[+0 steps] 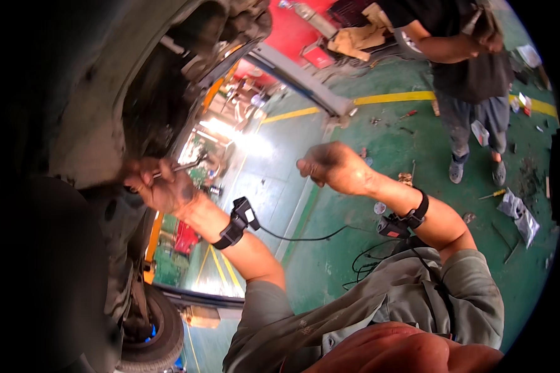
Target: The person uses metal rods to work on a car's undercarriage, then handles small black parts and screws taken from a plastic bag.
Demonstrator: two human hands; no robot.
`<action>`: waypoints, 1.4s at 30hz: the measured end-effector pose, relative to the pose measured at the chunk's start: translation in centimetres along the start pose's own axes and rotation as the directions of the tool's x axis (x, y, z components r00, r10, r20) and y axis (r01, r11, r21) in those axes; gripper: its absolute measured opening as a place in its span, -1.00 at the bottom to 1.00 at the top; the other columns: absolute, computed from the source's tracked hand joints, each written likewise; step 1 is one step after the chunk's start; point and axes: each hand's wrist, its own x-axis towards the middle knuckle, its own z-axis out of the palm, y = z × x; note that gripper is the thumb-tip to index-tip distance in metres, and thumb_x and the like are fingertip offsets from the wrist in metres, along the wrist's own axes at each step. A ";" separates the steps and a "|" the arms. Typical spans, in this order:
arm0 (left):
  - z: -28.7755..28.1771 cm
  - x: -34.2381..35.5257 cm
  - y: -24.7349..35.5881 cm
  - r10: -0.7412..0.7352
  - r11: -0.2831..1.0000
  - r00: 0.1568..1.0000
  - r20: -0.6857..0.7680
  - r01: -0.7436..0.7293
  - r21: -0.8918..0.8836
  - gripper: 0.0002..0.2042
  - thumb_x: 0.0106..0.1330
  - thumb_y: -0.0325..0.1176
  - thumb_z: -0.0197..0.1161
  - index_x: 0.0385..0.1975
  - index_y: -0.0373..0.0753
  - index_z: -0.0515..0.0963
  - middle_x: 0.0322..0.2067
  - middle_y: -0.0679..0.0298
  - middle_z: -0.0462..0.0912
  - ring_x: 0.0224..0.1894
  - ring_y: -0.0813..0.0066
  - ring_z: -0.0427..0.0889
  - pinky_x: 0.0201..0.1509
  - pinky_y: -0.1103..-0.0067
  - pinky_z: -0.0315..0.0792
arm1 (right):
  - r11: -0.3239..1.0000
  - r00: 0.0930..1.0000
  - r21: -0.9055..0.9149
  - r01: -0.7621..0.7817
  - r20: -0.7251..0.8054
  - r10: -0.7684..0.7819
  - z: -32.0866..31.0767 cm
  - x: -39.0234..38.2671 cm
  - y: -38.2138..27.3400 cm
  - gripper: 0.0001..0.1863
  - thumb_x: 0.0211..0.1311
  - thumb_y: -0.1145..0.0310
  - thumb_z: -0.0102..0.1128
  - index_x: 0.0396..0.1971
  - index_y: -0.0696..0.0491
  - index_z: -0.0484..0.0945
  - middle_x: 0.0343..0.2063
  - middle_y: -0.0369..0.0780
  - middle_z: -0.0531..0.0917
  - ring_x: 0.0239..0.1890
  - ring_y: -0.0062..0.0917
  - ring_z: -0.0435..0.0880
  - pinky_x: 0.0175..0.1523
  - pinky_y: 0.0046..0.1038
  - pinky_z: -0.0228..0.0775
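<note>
At the left, my left hand (165, 188) is raised to the underside of a lifted vehicle, beside the wheel arch (93, 137). Its fingers are closed around a slim metal wrench (190, 165), whose free end points to the right; the hand hides the other end. Dark underbody parts (168, 87) lie just above this hand. My right hand (335, 168) hangs in the air, away from the vehicle, its fingers curled together. What is between those fingers, if anything, cannot be made out. Each forearm wears a strapped black device (233, 227) with a cable.
A lift post's grey base (336, 107) stands on the green floor (379, 143). Another person (473, 68) stands at the far right. Loose tools, among them a yellow-handled screwdriver (493, 194), and a plastic bag (519, 214) lie there. A tyre (162, 336) shows at lower left.
</note>
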 end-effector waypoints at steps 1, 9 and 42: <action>-0.9 -0.3 0.8 -0.014 1.000 0.999 0.037 0.013 0.023 -0.69 0.45 -0.13 0.11 -0.06 -0.27 0.50 -0.46 0.26 0.49 -0.58 0.57 0.23 -0.59 0.62 0.04 | 1.000 1.000 0.003 -0.012 -0.009 0.012 -0.3 -0.5 0.1 -0.60 0.38 0.07 0.17 -0.45 0.13 0.59 -0.62 -0.36 0.49 -0.53 -0.70 0.41 -0.42 -0.56 0.25; 0.1 -4.7 -4.8 -0.210 0.977 0.976 0.062 0.208 0.039 -0.60 0.53 -0.09 -0.06 0.28 -0.06 0.29 -0.14 0.09 0.59 -0.41 0.37 0.46 -0.59 0.60 0.44 | 0.911 0.943 0.347 -0.223 -0.162 0.292 -6.4 -3.7 2.8 -0.67 0.42 0.12 0.10 -0.39 0.08 0.54 -0.64 -0.40 0.42 -0.63 -0.76 0.24 -0.55 -0.62 0.06; 29.1 -43.0 -24.1 -0.295 -0.190 0.508 -0.809 0.799 0.571 -0.74 0.19 -0.54 0.20 -0.10 -0.32 0.56 -0.09 -0.01 0.63 -0.11 -0.02 0.63 -0.08 0.36 0.52 | 0.243 0.504 0.706 -0.665 0.184 0.844 -2.5 -34.3 10.8 -0.68 0.40 0.33 -0.16 -0.17 0.25 0.53 -0.30 -0.12 0.64 -0.26 -0.38 0.62 -0.11 -0.39 0.52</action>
